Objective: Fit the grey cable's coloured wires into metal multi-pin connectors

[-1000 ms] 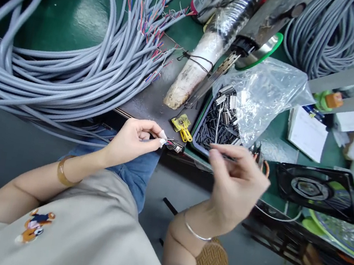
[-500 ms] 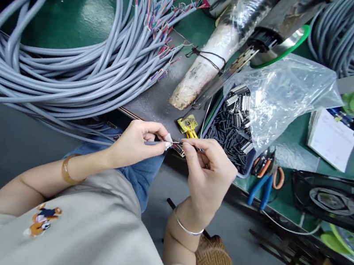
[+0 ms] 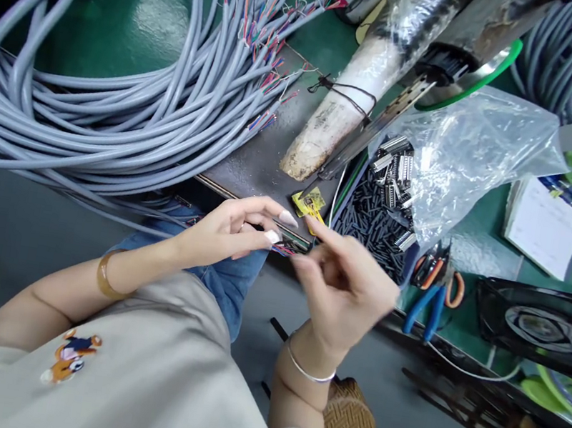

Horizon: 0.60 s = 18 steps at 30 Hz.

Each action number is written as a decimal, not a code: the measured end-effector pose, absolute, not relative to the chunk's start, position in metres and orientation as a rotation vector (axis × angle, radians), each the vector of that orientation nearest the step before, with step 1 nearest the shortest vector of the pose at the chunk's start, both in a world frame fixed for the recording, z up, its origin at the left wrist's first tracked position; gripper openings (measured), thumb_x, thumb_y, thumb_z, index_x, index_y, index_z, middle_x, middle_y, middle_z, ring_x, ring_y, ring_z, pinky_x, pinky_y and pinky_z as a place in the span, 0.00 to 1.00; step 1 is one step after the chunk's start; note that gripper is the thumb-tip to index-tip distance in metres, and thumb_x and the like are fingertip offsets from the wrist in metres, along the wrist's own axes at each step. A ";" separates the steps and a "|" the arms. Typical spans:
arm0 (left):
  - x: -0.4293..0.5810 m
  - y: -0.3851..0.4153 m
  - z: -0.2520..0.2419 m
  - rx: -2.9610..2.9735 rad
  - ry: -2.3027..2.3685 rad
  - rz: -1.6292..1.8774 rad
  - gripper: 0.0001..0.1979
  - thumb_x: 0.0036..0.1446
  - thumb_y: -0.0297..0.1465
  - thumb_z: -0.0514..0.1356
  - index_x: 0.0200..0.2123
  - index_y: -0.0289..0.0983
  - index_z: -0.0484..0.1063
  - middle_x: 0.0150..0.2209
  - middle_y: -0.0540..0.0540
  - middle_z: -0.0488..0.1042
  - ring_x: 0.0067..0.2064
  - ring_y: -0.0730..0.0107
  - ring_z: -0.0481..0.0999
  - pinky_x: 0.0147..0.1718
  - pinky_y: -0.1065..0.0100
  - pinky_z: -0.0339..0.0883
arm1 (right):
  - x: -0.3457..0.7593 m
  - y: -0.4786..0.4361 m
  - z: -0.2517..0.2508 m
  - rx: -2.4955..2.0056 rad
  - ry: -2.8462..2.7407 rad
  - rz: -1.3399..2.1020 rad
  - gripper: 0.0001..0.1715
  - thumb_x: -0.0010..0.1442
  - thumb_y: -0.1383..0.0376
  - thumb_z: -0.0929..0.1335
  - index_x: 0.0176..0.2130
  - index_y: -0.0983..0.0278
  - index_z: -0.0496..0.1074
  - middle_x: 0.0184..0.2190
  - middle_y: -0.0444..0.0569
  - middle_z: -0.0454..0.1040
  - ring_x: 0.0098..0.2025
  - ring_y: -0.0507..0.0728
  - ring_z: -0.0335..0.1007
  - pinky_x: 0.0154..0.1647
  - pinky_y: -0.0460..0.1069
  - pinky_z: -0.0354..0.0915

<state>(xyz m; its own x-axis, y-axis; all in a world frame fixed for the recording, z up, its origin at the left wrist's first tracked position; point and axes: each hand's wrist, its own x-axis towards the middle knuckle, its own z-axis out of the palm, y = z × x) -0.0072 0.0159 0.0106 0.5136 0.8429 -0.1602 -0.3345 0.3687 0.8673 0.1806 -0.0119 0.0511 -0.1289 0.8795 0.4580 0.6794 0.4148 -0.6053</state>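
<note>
Evidently light and limp, the cable end (image 3: 283,249) sits pinched between the left hand (image 3: 228,234) fingertips, best held by its jacket; the blurred right hand (image 3: 347,289) has an unclear grip.

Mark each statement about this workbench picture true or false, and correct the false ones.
1. The left hand pinches a cable end with coloured wires. True.
2. The right hand holds the blue-handled cutters. False: they lie on the bench top, right of the tray.
3. The tray holds small black pieces. True.
4. The grey cables lie coiled on the floor. False: they lie on the bench top.
</note>
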 end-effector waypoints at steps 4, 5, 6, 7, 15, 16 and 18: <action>-0.008 0.018 0.011 0.920 0.736 0.868 0.13 0.55 0.39 0.70 0.36 0.35 0.78 0.21 0.54 0.67 0.19 0.81 0.57 0.16 0.73 0.50 | 0.184 -0.016 0.055 -1.436 -1.621 0.156 0.08 0.65 0.65 0.72 0.43 0.58 0.82 0.29 0.43 0.78 0.25 0.50 0.66 0.23 0.47 0.55; -0.008 0.018 0.010 0.909 0.749 0.873 0.13 0.55 0.39 0.71 0.35 0.35 0.78 0.20 0.54 0.66 0.18 0.82 0.56 0.16 0.73 0.49 | 0.184 -0.017 0.055 -1.453 -1.636 0.186 0.07 0.65 0.66 0.72 0.42 0.58 0.82 0.31 0.44 0.79 0.26 0.50 0.68 0.22 0.47 0.56; -0.008 0.019 0.009 0.894 0.755 0.874 0.14 0.55 0.40 0.71 0.35 0.34 0.78 0.19 0.55 0.65 0.18 0.82 0.56 0.16 0.73 0.48 | 0.183 -0.018 0.054 -1.459 -1.652 0.210 0.07 0.65 0.65 0.71 0.42 0.58 0.82 0.30 0.44 0.80 0.25 0.50 0.68 0.22 0.47 0.56; -0.008 0.019 0.008 0.877 0.756 0.874 0.14 0.54 0.40 0.72 0.34 0.34 0.77 0.19 0.55 0.65 0.18 0.83 0.56 0.16 0.74 0.48 | 0.182 -0.019 0.053 -1.451 -1.654 0.212 0.08 0.66 0.65 0.70 0.43 0.58 0.82 0.28 0.43 0.78 0.24 0.49 0.68 0.21 0.47 0.57; -0.010 0.025 0.009 0.743 0.705 0.862 0.19 0.50 0.40 0.74 0.32 0.36 0.71 0.23 0.53 0.74 0.16 0.85 0.59 0.14 0.77 0.49 | 0.168 -0.027 0.043 -1.245 -1.490 -0.008 0.18 0.65 0.72 0.70 0.53 0.55 0.75 0.36 0.42 0.81 0.26 0.51 0.79 0.19 0.45 0.67; -0.010 0.026 0.010 0.732 0.709 0.855 0.19 0.49 0.40 0.75 0.32 0.35 0.71 0.23 0.52 0.74 0.17 0.85 0.60 0.14 0.77 0.49 | 0.168 -0.027 0.042 -1.277 -1.575 -0.003 0.18 0.64 0.74 0.71 0.50 0.57 0.75 0.37 0.43 0.83 0.30 0.53 0.82 0.25 0.46 0.73; -0.012 0.029 0.010 0.712 0.721 0.832 0.19 0.48 0.40 0.75 0.32 0.35 0.72 0.23 0.53 0.74 0.17 0.85 0.62 0.14 0.79 0.49 | 0.169 -0.027 0.039 -1.313 -1.767 -0.035 0.15 0.60 0.76 0.73 0.44 0.60 0.76 0.39 0.45 0.85 0.37 0.55 0.84 0.37 0.48 0.78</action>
<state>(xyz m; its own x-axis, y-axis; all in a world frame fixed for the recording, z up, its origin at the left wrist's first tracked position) -0.0119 0.0287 0.0102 0.4765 0.8349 -0.2755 -0.3914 0.4820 0.7839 0.1685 -0.0268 0.0385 -0.0244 0.7479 0.6634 0.7736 0.4345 -0.4613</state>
